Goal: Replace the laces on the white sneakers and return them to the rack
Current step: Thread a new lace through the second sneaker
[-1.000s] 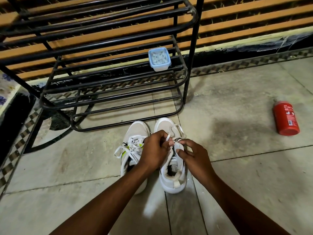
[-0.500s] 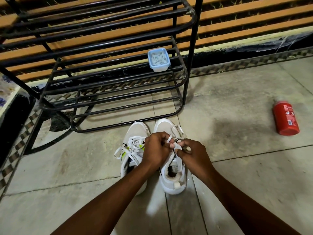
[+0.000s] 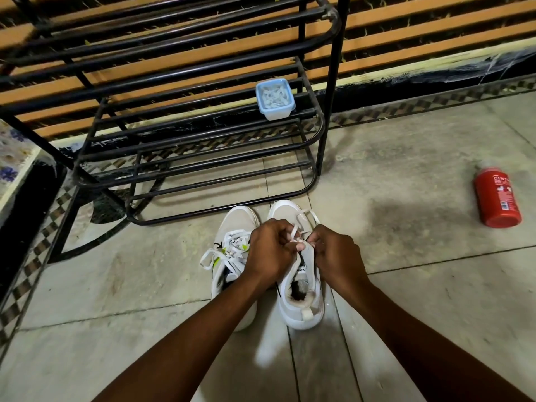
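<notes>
The left hand point(image 3: 269, 250) and right hand point(image 3: 338, 256) sit close together over the tongue of the right-hand white mesh sneaker point(image 3: 303, 313). The curled fingers of each pinch its flat white lace point(image 3: 293, 233). The left-hand white mesh sneaker point(image 3: 236, 220) stands just beside it, already laced. The 2 shoes rest on the grey stone-tile floor point(image 3: 406, 140), toes toward 1 black tubular metal rack point(image 3: 332, 82) against an orange slatted wall. 1 pale blue lidded plastic box point(image 3: 275, 98) sits on a rack shelf. 1 red cylindrical can point(image 3: 497, 198) lies well apart on the right.
</notes>
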Demonstrator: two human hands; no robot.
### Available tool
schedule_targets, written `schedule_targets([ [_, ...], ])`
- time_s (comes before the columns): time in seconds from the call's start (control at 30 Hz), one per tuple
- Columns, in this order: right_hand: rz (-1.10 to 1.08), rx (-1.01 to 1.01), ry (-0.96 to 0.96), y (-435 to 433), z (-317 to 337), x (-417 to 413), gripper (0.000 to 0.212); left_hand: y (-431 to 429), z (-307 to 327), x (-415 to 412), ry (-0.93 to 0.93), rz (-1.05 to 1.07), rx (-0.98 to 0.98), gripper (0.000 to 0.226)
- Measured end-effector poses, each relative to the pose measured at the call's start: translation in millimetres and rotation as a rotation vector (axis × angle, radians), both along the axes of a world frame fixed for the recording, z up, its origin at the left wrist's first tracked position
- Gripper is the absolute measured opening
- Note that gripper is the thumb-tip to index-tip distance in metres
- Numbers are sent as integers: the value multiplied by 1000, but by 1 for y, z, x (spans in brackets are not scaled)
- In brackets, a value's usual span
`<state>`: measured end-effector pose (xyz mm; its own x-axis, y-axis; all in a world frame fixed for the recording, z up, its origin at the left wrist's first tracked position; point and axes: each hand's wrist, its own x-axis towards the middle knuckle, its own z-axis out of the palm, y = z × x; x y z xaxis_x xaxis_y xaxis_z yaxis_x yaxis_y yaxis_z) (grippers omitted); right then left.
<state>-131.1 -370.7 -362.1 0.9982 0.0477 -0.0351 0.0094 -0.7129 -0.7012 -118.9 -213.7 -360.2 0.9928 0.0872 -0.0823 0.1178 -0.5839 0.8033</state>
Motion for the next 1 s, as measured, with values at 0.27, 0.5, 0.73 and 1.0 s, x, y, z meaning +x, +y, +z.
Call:
schedule_targets([
  [0.27,11,-23,-101,1,-7,0,13,13,11,-2,164,-2,65,52],
  [0.5,-334,819,-5,-14,24,30,10,19,9,-7,180,-23,76,59],
  [0.73,494,-135,-334,-49,6,44,7,18,10,-10,161,-40,124,52],
  [1.0,100,332,-345,-23,14,39,26,21,15,-10,198,-115,164,57],
])
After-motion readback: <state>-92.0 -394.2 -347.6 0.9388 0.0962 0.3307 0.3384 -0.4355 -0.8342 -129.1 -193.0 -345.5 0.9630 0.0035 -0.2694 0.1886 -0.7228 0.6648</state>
